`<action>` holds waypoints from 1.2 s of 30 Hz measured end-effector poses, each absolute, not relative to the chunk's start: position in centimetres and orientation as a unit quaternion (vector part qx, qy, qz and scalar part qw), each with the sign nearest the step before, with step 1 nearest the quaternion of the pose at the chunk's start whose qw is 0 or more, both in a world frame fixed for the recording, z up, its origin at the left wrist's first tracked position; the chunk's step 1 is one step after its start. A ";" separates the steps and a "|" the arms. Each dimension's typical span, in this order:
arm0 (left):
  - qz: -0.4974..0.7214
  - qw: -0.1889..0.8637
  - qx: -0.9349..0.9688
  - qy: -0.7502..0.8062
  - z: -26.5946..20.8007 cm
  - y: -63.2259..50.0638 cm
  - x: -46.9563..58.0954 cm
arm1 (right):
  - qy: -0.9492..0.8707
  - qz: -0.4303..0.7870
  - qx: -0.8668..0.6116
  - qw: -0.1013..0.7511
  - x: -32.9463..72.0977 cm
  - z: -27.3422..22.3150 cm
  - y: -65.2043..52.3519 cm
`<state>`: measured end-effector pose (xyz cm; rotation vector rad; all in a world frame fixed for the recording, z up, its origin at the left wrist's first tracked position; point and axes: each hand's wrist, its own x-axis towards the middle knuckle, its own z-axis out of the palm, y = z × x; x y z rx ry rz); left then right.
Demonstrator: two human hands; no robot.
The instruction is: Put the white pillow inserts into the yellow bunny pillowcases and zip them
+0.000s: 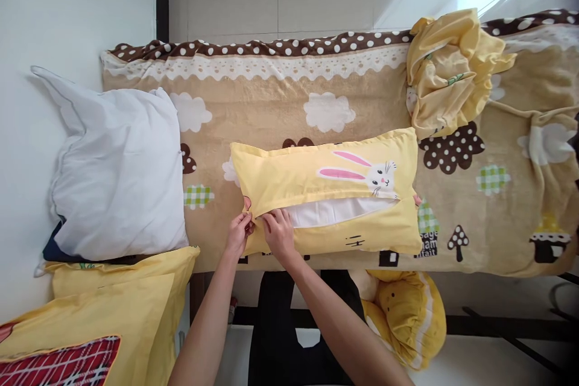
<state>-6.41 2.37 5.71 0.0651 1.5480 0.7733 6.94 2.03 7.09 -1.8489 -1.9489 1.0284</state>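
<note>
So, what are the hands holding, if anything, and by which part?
The rabbit cover: the left hand pinches its short edge beside the opening. The right hand is at the opening's end, its grip unclear.

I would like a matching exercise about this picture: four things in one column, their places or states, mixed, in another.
1. Rabbit pillowcase
2. White pillow
3. Frilled yellow cloth
4. Plush cushion

A. crumpled, upper right
B. bottom, beside dark trousers
C. left side of picture
D. gaping, white filling visible

Pairs: 1-D; 2-C; 3-A; 4-B
</note>
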 end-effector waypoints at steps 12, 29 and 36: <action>0.361 0.657 -0.025 0.661 6.5 2.0 -5.9 | -0.702 0.245 -0.631 0.222 5.0 5.8 0.8; 0.383 0.643 -0.041 0.662 5.8 1.5 -5.9 | -0.387 0.556 -0.701 0.224 3.9 6.2 1.1; 0.410 0.604 -0.006 0.683 5.3 1.2 -5.3 | -0.213 0.649 -0.682 0.262 4.1 6.7 2.0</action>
